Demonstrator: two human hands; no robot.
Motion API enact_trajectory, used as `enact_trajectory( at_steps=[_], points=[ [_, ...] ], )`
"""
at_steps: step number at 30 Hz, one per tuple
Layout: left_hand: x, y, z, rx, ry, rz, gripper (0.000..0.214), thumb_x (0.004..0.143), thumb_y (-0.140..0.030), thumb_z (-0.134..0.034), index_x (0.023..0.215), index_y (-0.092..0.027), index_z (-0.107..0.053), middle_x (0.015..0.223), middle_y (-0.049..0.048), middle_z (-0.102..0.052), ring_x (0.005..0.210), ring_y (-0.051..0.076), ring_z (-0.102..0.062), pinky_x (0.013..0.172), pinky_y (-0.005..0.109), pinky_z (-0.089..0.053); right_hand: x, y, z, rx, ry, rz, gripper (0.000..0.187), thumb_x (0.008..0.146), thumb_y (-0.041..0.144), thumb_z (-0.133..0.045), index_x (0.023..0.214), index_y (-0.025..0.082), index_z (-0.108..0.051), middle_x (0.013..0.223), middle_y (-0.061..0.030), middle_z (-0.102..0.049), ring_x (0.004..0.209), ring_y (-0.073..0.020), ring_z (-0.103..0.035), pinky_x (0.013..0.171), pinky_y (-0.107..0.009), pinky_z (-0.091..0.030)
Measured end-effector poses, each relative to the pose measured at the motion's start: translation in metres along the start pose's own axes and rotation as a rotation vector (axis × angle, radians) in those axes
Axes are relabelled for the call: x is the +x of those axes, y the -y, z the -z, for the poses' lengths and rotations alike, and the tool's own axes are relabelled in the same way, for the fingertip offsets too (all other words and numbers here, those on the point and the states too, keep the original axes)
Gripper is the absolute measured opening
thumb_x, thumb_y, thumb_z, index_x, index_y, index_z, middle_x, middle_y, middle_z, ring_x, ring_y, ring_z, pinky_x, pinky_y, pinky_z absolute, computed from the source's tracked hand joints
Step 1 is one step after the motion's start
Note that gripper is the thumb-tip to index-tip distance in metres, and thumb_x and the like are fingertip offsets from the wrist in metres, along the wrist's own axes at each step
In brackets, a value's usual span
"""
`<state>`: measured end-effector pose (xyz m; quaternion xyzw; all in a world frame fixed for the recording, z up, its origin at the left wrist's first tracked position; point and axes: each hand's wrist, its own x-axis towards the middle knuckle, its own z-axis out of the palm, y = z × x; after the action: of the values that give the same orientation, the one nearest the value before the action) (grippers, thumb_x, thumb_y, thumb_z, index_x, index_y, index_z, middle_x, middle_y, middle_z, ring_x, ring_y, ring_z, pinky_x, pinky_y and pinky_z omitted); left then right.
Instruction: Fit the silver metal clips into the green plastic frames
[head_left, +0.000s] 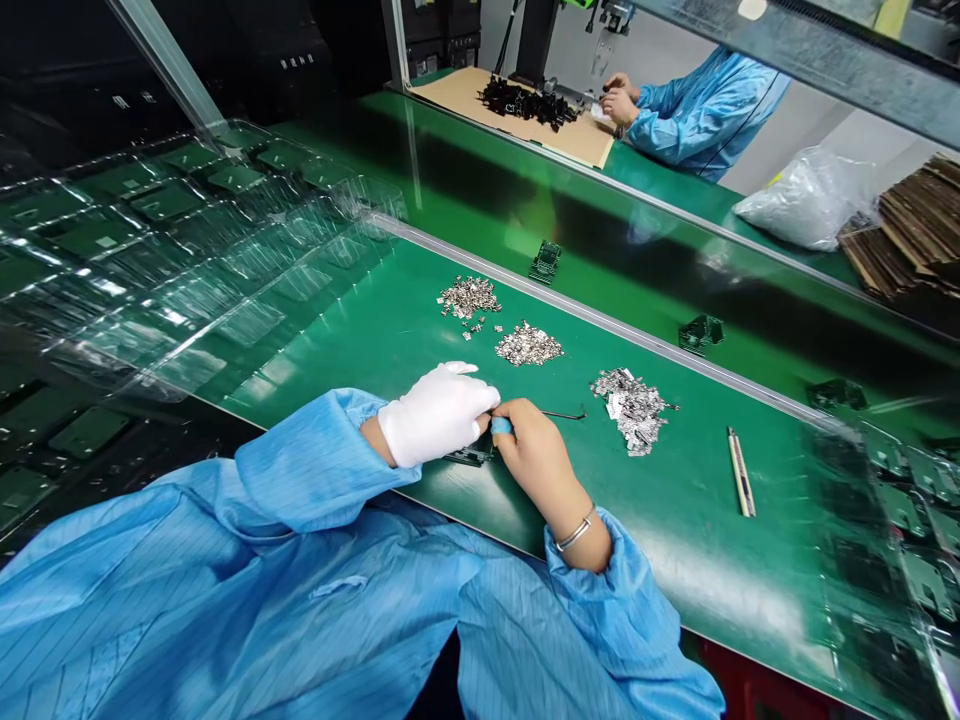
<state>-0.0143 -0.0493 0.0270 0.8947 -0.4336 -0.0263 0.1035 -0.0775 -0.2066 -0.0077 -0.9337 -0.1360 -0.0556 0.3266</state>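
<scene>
My left hand (439,415), in a white glove, is closed, with its fingertips against those of my right hand; what they hold is hidden. My right hand (532,455), bare but for a blue finger cover, pinches a thin dark tool with a bent end (564,415), which sticks out to the right. Beneath both hands, near the table's front edge, a dark green-black board-like piece (471,456) is partly covered. Small metal parts lie beyond in a left pile (469,297), a middle pile (529,344) and a right pile of flat silver pieces (634,410).
A utility knife (740,472) lies on the green table (337,340) at right. Clear trays of boards (165,200) are stacked left, more trays (911,510) right. Behind a rail (600,305), circuit boards (546,262) sit on a green strip. Across it, a co-worker's hands (621,100) work near black parts (529,102).
</scene>
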Motion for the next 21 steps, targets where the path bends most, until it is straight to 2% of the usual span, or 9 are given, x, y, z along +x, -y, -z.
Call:
enact_trajectory(
  at_steps=[2, 4, 6, 8, 10, 13, 17, 21],
  points=[
    [-0.001, 0.005, 0.001, -0.098, -0.043, 0.037, 0.015, 0.083, -0.022, -0.052, 0.092, -0.017, -0.063, 0.089, 0.0062, -0.068, 0.09, 0.023, -0.064, 0.096, 0.041, -0.044, 0.001, -0.003, 0.002, 0.034, -0.045, -0.059, 0.018, 0.078, 0.01, -0.044, 0.088, 0.02, -0.056, 0.089, -0.0063, -0.063, 0.083, -0.0198, -0.059, 0.075, -0.029, -0.045],
    [-0.005, 0.011, 0.001, -0.23, -0.129, 0.099, 0.028, 0.085, -0.03, -0.053, 0.109, -0.016, -0.059, 0.108, 0.0086, -0.065, 0.103, 0.024, -0.061, 0.093, 0.038, -0.047, 0.001, -0.009, 0.004, 0.072, -0.08, -0.16, 0.017, 0.077, 0.011, -0.046, 0.087, 0.02, -0.056, 0.083, -0.0041, -0.063, 0.077, -0.0184, -0.059, 0.071, -0.028, -0.045],
    [-0.009, 0.015, -0.004, -0.314, -0.193, 0.124, 0.041, 0.083, -0.036, -0.056, 0.118, -0.014, -0.053, 0.121, 0.0118, -0.059, 0.113, 0.025, -0.056, 0.097, 0.038, -0.046, 0.002, -0.017, 0.006, 0.107, -0.052, -0.254, 0.018, 0.077, 0.01, -0.046, 0.089, 0.02, -0.056, 0.077, -0.0021, -0.063, 0.07, -0.0175, -0.058, 0.067, -0.028, -0.043],
    [-0.013, 0.016, -0.011, -0.325, -0.184, 0.091, 0.05, 0.078, -0.036, -0.062, 0.12, -0.011, -0.051, 0.128, 0.0147, -0.054, 0.12, 0.028, -0.051, 0.102, 0.041, -0.043, 0.001, -0.025, 0.008, 0.12, 0.022, -0.3, 0.019, 0.078, 0.01, -0.046, 0.09, 0.019, -0.058, 0.074, -0.0014, -0.063, 0.068, -0.0174, -0.058, 0.066, -0.028, -0.043],
    [-0.016, 0.015, -0.018, -0.3, -0.155, 0.073, 0.049, 0.075, -0.028, -0.064, 0.12, -0.011, -0.052, 0.132, 0.0152, -0.052, 0.124, 0.029, -0.049, 0.104, 0.042, -0.041, 0.001, -0.033, 0.009, 0.084, 0.046, -0.288, 0.021, 0.079, 0.009, -0.046, 0.091, 0.019, -0.06, 0.079, -0.0034, -0.064, 0.073, -0.0183, -0.059, 0.07, -0.029, -0.044],
    [-0.019, 0.014, -0.027, -0.275, -0.154, 0.091, 0.05, 0.075, -0.02, -0.06, 0.124, -0.013, -0.049, 0.134, 0.0136, -0.051, 0.125, 0.027, -0.048, 0.106, 0.042, -0.04, 0.001, -0.044, 0.012, -0.092, -0.002, -0.217, 0.025, 0.079, 0.008, -0.046, 0.096, 0.017, -0.062, 0.097, -0.0091, -0.064, 0.093, -0.0227, -0.056, 0.082, -0.034, -0.043],
    [-0.021, 0.02, -0.038, -0.344, -0.122, 0.155, 0.067, 0.073, -0.023, -0.062, 0.134, -0.012, -0.037, 0.135, 0.0144, -0.05, 0.124, 0.028, -0.049, 0.105, 0.041, -0.041, -0.002, -0.053, 0.015, -0.296, 0.051, -0.218, 0.024, 0.08, 0.006, -0.045, 0.094, 0.016, -0.062, 0.099, -0.0118, -0.061, 0.097, -0.0266, -0.052, 0.084, -0.038, -0.042],
    [-0.024, 0.027, -0.048, -0.373, -0.052, 0.167, 0.059, 0.077, -0.028, -0.058, 0.131, -0.011, -0.04, 0.131, 0.0155, -0.052, 0.123, 0.029, -0.049, 0.103, 0.043, -0.042, -0.006, -0.056, 0.013, -0.139, 0.103, -0.16, 0.026, 0.084, 0.006, -0.043, 0.101, 0.017, -0.06, 0.098, -0.0088, -0.063, 0.094, -0.0217, -0.056, 0.084, -0.033, -0.045]
  ],
)
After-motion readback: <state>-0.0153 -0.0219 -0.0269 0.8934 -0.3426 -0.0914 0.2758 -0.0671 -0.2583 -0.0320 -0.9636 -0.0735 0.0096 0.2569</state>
